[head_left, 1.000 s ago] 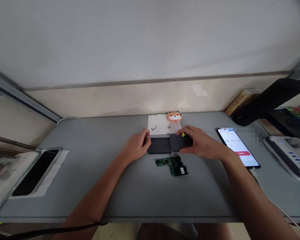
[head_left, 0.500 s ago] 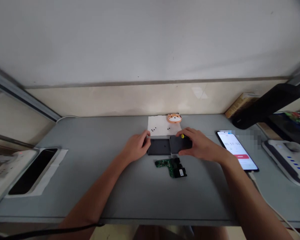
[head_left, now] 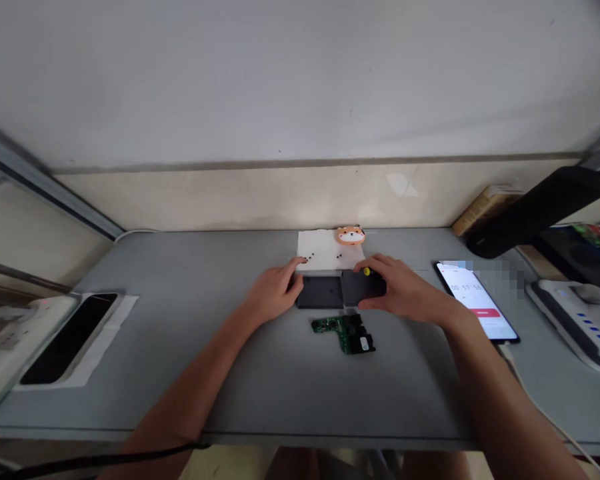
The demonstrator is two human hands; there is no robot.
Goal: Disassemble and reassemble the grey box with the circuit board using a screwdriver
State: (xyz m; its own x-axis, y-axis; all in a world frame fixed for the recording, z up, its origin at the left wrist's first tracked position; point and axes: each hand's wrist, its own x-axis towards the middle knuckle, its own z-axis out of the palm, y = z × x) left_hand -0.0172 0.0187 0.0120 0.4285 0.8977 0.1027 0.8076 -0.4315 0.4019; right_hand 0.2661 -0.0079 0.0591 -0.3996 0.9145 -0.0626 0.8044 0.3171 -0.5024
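Observation:
My left hand [head_left: 277,292] is at the left end of a shallow black plastic case half [head_left: 320,292]. Its index finger reaches over the white paper [head_left: 325,243] by several tiny black screws [head_left: 310,257], apart from the thumb, which is beside the case edge. With fingers and thumb on opposite edges, my right hand [head_left: 397,290] grips a second black case piece [head_left: 353,288]. A small yellow round thing [head_left: 367,271] shows at those fingers; its kind is unclear. In front lies a green circuit board [head_left: 333,325] with a black block [head_left: 363,343] attached.
An orange animal-faced case [head_left: 351,235] sits on the paper's far edge. To the right are a lit phone [head_left: 473,287] on a cable, a black cylinder [head_left: 535,213] and a power strip [head_left: 575,320]. Another phone [head_left: 73,340] lies at left, beside a white power strip [head_left: 25,340].
My left index finger has stretched forward from the case edge onto the paper near the screws. My right hand keeps its hold on the case piece. The view has shifted slightly.

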